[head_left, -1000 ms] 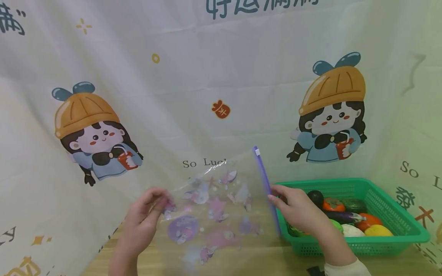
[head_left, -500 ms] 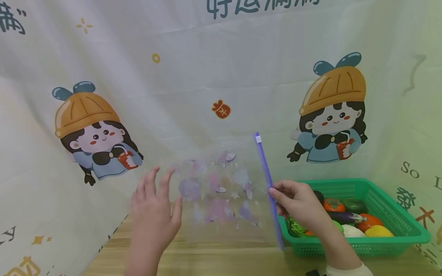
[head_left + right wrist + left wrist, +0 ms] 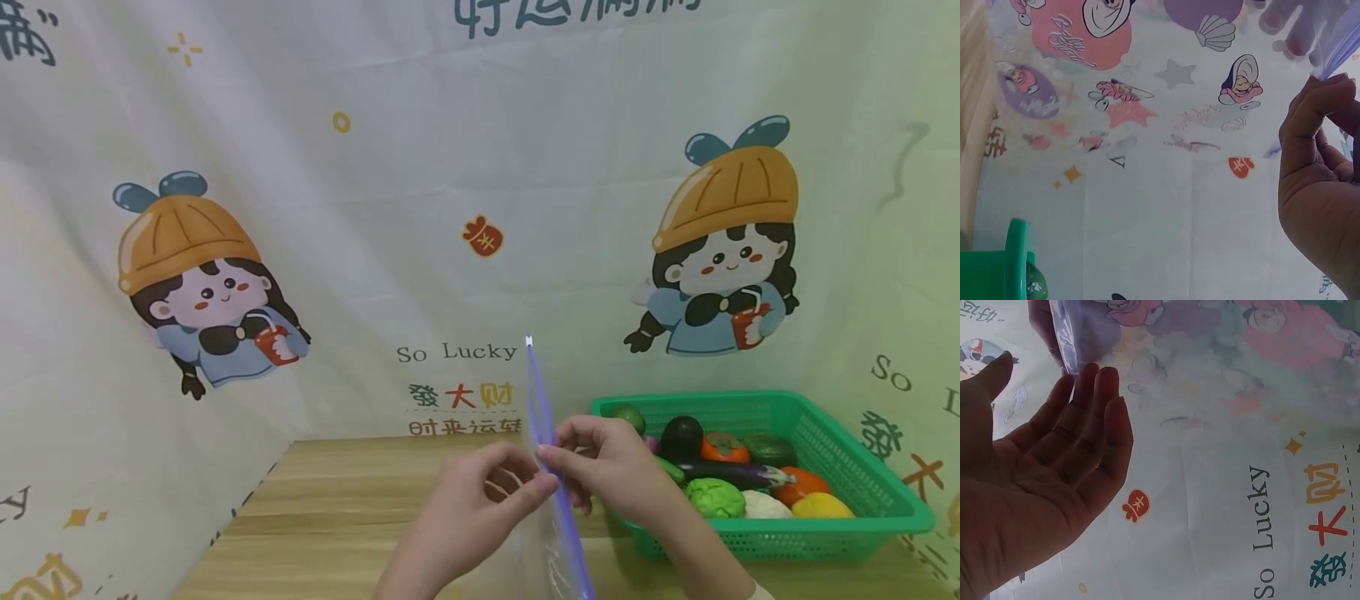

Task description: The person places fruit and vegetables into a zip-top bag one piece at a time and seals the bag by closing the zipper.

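A clear printed slider zip bag [image 3: 555, 533] hangs over the table, turned nearly edge-on in the head view. Its purple zip strip [image 3: 566, 521] runs up to a white slider [image 3: 528, 341]. My right hand [image 3: 618, 471] pinches the zip strip partway along between thumb and fingers. From the other side my left hand [image 3: 476, 512] reaches the same strip, its fingertips at the bag's edge. In the left wrist view the thumb [image 3: 1000, 372] stands apart from the loosely bent fingers. Pink and purple cartoon prints cover the bag [image 3: 1175, 75] in the right wrist view.
A green basket [image 3: 862, 522] stands at the right, holding several vegetables and fruits, among them an eggplant [image 3: 738, 473], a cabbage [image 3: 716, 498] and a yellow fruit [image 3: 822, 505]. Behind the wooden table [image 3: 330, 508] hangs a printed cloth [image 3: 390, 208].
My left hand has let go of the bag's left side and moved right to the zip strip. The bag has turned from facing the head camera to edge-on. My right hand keeps its pinch.
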Available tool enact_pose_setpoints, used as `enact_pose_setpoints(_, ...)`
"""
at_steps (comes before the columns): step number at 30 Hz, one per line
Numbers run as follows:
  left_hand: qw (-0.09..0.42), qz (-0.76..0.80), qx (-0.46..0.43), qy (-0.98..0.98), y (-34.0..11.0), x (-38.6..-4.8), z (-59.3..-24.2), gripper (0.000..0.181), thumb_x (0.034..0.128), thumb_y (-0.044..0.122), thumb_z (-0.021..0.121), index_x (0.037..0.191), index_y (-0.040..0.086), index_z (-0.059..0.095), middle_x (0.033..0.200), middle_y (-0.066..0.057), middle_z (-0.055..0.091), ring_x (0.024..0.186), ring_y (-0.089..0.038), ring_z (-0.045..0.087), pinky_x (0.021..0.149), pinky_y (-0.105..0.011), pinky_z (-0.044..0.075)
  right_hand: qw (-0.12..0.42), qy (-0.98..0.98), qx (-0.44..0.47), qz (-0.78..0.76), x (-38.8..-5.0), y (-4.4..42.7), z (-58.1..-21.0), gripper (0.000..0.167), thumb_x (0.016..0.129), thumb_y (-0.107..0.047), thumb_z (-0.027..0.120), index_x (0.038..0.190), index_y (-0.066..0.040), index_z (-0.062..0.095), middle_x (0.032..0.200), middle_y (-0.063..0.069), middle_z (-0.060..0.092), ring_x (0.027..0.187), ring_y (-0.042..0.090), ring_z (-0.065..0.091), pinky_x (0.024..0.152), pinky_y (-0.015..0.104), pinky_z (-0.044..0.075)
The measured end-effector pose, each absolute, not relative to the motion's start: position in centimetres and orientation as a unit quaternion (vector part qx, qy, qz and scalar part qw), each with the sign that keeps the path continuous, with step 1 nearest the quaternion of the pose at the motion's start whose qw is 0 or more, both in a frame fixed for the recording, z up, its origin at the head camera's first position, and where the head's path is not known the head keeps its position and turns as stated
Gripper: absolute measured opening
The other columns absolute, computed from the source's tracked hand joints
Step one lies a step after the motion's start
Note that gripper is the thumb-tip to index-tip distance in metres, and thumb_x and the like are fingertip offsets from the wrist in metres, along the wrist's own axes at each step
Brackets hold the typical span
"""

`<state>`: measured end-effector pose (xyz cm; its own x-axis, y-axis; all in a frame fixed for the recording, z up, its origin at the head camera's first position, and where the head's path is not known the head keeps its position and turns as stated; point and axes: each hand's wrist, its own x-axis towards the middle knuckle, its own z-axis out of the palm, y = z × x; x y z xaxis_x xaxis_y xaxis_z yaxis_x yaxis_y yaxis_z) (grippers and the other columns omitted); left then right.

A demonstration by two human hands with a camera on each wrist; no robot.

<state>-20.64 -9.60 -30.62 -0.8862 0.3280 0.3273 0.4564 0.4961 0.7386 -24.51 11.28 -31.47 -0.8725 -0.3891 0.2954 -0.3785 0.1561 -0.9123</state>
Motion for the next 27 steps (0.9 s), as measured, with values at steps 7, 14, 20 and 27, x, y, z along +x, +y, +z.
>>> enact_pose_setpoints(7,0.066,-0.448,-0.207,-0.867,-9.8,-21.1,-31.1,0.031,0.0966,0.048,0.077,0.096,0.018,0.074,0.088,0.008,0.076,0.079,-0.007,0.070,0.069,-0.025,0.057,0.019,0.754,-0.283,-0.592,-24.4,10.7,-31.8,0.029,0.104,-0.023,0.071,0.099,0.005,0.069,0.071,0.003,0.064,0.055,0.009,0.058,0.052,0.024,0.055)
enact_pose_setpoints(14,0.048,-0.451,-0.217,-0.864,-10.0,-21.8,-31.6,0.019,0.1011,0.033,0.071,0.106,0.016,0.080,0.093,0.004,0.081,0.086,-0.008,0.071,0.077,-0.028,0.059,0.014,0.754,-0.302,-0.583,-24.6,10.1,-32.3,0.027,0.106,-0.019,0.068,0.095,0.005,0.069,0.068,0.001,0.062,0.056,0.007,0.058,0.052,0.023,0.054)
enact_pose_setpoints(20,0.058,-0.465,-0.158,-0.869,-10.3,-22.0,-31.6,0.018,0.0954,0.021,0.064,0.096,0.012,0.079,0.088,-0.001,0.079,0.076,-0.013,0.065,0.067,-0.028,0.055,-0.023,0.790,-0.270,-0.550,-24.7,10.3,-32.3,0.020,0.103,-0.019,0.071,0.097,0.001,0.073,0.065,0.003,0.063,0.054,0.011,0.059,0.050,0.025,0.053)
enact_pose_setpoints(27,0.152,-0.442,-0.046,-0.883,-11.4,-22.2,-30.8,0.018,0.0918,0.020,0.061,0.084,0.010,0.074,0.072,0.001,0.070,0.064,-0.016,0.054,0.056,-0.028,0.045,-0.106,0.829,-0.180,-0.518,-24.8,11.5,-31.8,0.016,0.101,-0.015,0.071,0.112,-0.005,0.079,0.073,0.003,0.072,0.055,0.016,0.062,0.051,0.029,0.057)
